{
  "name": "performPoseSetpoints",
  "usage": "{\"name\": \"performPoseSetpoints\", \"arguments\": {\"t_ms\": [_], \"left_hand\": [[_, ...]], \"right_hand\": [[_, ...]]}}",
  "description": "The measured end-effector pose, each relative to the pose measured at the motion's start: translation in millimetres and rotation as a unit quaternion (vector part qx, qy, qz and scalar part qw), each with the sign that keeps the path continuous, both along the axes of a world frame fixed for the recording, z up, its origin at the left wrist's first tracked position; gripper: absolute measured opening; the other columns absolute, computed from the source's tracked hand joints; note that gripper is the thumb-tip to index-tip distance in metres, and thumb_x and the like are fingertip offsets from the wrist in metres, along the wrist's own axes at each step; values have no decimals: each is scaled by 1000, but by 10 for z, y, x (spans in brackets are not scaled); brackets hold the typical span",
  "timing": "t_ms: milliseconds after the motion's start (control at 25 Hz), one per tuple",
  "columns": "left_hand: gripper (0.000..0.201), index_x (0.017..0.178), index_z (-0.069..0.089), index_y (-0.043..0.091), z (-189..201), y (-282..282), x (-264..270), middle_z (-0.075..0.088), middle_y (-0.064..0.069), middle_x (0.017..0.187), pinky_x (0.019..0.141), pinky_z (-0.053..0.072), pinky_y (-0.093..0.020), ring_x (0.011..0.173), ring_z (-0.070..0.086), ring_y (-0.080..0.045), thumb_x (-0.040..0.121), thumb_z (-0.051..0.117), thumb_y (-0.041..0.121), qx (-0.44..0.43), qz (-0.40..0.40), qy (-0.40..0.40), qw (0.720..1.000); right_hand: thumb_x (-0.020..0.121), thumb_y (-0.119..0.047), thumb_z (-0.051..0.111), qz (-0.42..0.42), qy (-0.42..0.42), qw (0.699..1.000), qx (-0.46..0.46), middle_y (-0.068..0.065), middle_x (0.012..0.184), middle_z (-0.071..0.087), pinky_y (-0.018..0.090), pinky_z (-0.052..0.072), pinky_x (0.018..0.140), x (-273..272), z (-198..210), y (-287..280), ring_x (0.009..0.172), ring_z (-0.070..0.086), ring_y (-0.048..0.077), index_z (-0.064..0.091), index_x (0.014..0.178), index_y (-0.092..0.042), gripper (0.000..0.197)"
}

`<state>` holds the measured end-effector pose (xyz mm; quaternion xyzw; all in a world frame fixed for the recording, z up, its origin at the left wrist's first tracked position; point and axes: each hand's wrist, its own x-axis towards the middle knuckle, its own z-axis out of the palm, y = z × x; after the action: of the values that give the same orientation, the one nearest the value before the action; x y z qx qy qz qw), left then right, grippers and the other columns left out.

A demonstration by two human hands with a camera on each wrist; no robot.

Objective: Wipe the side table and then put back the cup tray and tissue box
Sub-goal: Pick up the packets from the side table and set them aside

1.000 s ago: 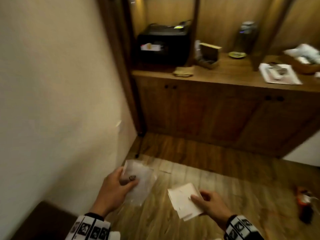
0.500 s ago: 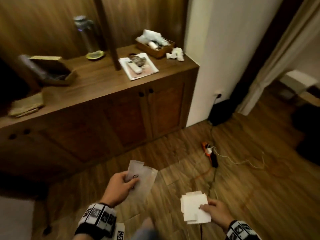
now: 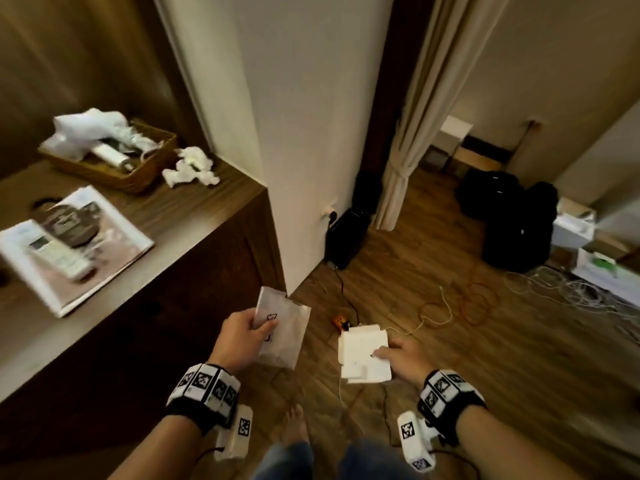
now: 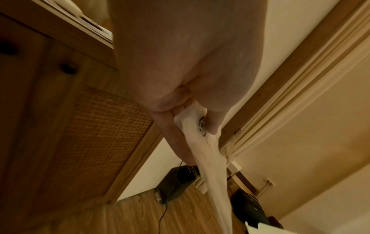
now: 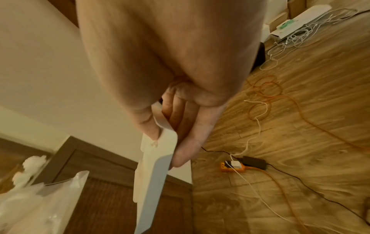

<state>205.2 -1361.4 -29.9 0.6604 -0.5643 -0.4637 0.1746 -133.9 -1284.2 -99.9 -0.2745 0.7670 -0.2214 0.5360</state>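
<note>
My left hand (image 3: pixel 242 337) pinches a thin translucent plastic bag (image 3: pixel 282 332) with a small dark print, thumb on top; the left wrist view shows the same plastic bag (image 4: pixel 208 159) hanging edge-on from the fingers. My right hand (image 3: pixel 403 356) pinches a flattened white paper carton (image 3: pixel 363 355) at its right edge. In the right wrist view the carton (image 5: pixel 154 178) runs edge-on between thumb and fingers (image 5: pixel 186 142). Both hands are held over the wooden floor, beside the wooden cabinet (image 3: pixel 145 216). No side table, cup tray or tissue box is in view.
On the cabinet top lie a magazine with a remote (image 3: pixel 59 252), a wicker basket (image 3: pixel 114 161) and crumpled tissue (image 3: pixel 192 168). An orange power strip (image 3: pixel 341 322) and cables cross the floor ahead. Black bags (image 3: pixel 512 216) and a curtain (image 3: pixel 422 109) stand further right. My bare foot (image 3: pixel 294 426) is below.
The head view has swung right, from the cabinet front to its right end, the white wall and the curtained doorway. Both hands keep their hold on the bag and the carton.
</note>
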Motion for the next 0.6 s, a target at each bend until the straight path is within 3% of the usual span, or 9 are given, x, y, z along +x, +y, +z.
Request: {"name": "performPoseSetpoints", "arguments": {"t_ms": [80,160,240,320,360,400,480,560,600], "left_hand": [[22,89,80,17,14,-620,-167,85,-1,88,85,68,-50,88,81,-19,99,76,36,-4,-18,7,1000],[19,90,80,19,50,-1081,-369,85,0,87,85,69,-50,88,82,-17,100,76,35,-12,-33,16,999],[18,88,80,19,34,-1365,-517,84,-1,84,82,69,-47,83,81,-16,101,75,32,-26,-32,27,999],[20,85,79,19,65,-1625,-699,82,0,80,76,66,-42,77,79,-14,101,74,29,-40,-14,35,998],[19,86,78,20,112,-1727,-807,82,1,79,71,65,-38,74,78,-13,102,74,29,-35,-5,33,999],[18,87,78,21,-32,-1887,-904,82,3,77,66,63,-34,70,78,-11,103,73,28,-33,6,46,998],[14,93,78,24,-57,-2118,-996,83,6,79,62,62,-31,67,78,-11,104,71,30,-9,23,76,997],[14,97,79,27,-119,-2252,-1116,85,6,86,66,66,-34,71,80,-12,104,70,35,-20,-14,69,997],[13,98,80,29,220,-2143,-610,85,9,87,69,67,-30,74,81,-8,103,70,37,17,-37,55,998]], "right_hand": [[98,-7,77,-27,-2,1000,-4,6,95,82,29,63,58,-122,210,-509,83,79,23,78,123,-5,25],[102,-3,72,-68,-25,997,3,5,87,76,23,58,42,-288,343,-962,76,74,20,73,113,-4,11],[102,-2,71,-119,-42,992,-1,13,91,79,31,65,48,-487,298,-1416,78,76,25,73,106,-2,4],[98,-7,75,-137,-30,990,1,15,97,83,49,72,71,-733,105,-1950,84,80,32,76,109,0,13],[97,-8,76,-150,-28,988,5,15,97,84,54,72,76,-847,-8,-2231,86,80,34,77,109,1,15],[98,-9,74,-156,-33,987,13,15,95,82,52,73,72,-942,-142,-2488,86,79,34,75,108,0,14],[103,-12,66,-156,-55,985,41,14,98,76,37,68,54,-1089,-395,-3034,83,73,28,70,108,-6,9],[106,-17,61,-148,-51,986,59,11,96,70,35,60,61,-1221,-691,-3540,80,67,25,68,111,-7,13],[105,-19,61,-150,-37,986,55,11,95,71,36,57,67,-1292,-886,-3855,81,68,27,69,116,-5,19]]}}
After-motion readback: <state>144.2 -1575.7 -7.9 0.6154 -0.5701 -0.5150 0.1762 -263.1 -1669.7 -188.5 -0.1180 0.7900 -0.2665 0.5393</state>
